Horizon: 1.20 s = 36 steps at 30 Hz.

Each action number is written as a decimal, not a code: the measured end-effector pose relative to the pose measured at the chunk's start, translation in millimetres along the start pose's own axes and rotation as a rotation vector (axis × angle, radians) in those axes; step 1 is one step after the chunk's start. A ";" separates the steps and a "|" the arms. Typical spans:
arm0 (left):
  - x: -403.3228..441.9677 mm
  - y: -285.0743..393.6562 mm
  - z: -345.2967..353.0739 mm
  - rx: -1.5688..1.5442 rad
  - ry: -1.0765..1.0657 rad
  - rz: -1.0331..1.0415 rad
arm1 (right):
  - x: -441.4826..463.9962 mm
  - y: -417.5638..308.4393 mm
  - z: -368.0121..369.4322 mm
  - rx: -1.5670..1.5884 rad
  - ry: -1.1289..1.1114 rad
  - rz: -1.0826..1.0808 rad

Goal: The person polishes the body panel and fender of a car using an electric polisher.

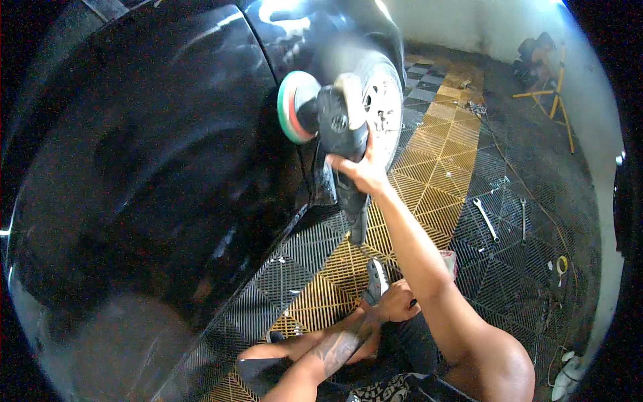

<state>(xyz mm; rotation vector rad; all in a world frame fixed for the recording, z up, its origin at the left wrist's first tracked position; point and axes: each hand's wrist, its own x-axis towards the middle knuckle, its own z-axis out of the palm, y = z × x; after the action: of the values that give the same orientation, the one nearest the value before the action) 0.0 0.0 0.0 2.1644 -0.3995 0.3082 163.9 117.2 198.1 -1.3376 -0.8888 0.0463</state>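
My right hand is wrapped round the body of a black power polisher, held up beside a dark, glossy car panel. The polisher's round pad, with green and red layers, faces the panel near the vertical seam; whether it touches cannot be made out. The tool's handle end points down toward the floor. Low in the view, my left hand rests by my knee with its fingers curled, its tattooed forearm crossing my legs. What it holds, if anything, is hidden.
Behind the polisher is the car's wheel. Two wrenches and a tape roll lie on the right of the grated floor tiles. A yellow stand is at the back right, and a cable runs along the floor.
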 end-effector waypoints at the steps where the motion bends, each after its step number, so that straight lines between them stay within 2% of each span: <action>1: -3.4 -1.6 1.1 0.023 0.070 0.024 | -10.4 -0.5 4.5 0.004 -0.001 -0.010; 2: -5.1 -5.0 0.8 0.045 0.138 0.048 | -19.4 -1.0 10.9 0.165 -0.014 -0.003; 7: 16.6 -15.6 -31.8 0.091 0.117 0.116 | 8.4 -2.2 16.7 0.078 -0.021 -0.227; 10: 11.5 4.9 -36.0 0.114 0.099 0.111 | 17.9 -28.7 5.1 0.026 -0.023 -0.003; 13: 10.0 -1.5 -34.6 0.094 0.073 0.088 | 49.2 -46.3 -5.0 0.015 0.061 -0.014; 14: 7.2 -7.4 -29.7 0.068 0.060 0.071 | 64.2 -52.1 -13.1 -0.330 0.131 -0.097; 16: 8.1 -5.6 -30.6 0.061 0.051 0.064 | 94.5 -58.5 -22.3 -0.318 0.144 -0.113; 18: 7.2 -11.4 -27.5 0.068 0.045 0.068 | 124.0 -62.0 -26.0 -0.156 0.132 -0.069; 19: 6.8 -12.6 -26.5 0.078 0.059 0.067 | 133.0 -74.0 -28.9 -0.098 0.085 -0.140; 21: 6.4 -12.1 -27.2 0.056 0.060 0.073 | 146.3 -85.4 -28.3 -0.005 0.031 -0.023; 26: 6.7 -8.0 -25.6 0.061 0.059 0.079 | 145.5 -109.2 -16.0 -0.078 0.056 -0.087; 29: -13.6 6.9 -23.1 0.185 0.161 0.027 | 118.9 -140.8 -5.6 -0.038 0.088 -0.114; 31: -49.5 59.7 -34.1 0.211 0.458 -0.124 | 118.4 -139.7 -2.7 -0.044 0.070 -0.130; 33: -112.7 94.0 -52.1 0.264 0.505 -0.191 | 104.9 -161.8 -7.1 -0.135 0.033 -0.112; 34: -149.5 122.0 -67.9 0.236 0.603 -0.114 | 108.0 -152.7 0.4 -0.042 0.070 -0.139; 36: -236.6 173.8 -67.0 0.445 1.018 -0.434 | 105.3 -157.7 -0.7 -0.001 0.036 -0.151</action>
<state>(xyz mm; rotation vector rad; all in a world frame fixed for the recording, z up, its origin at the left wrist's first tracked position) -290.0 -1.3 81.0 2.1071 0.7578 1.2406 165.5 125.6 387.5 -1.2652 -0.9567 -0.0949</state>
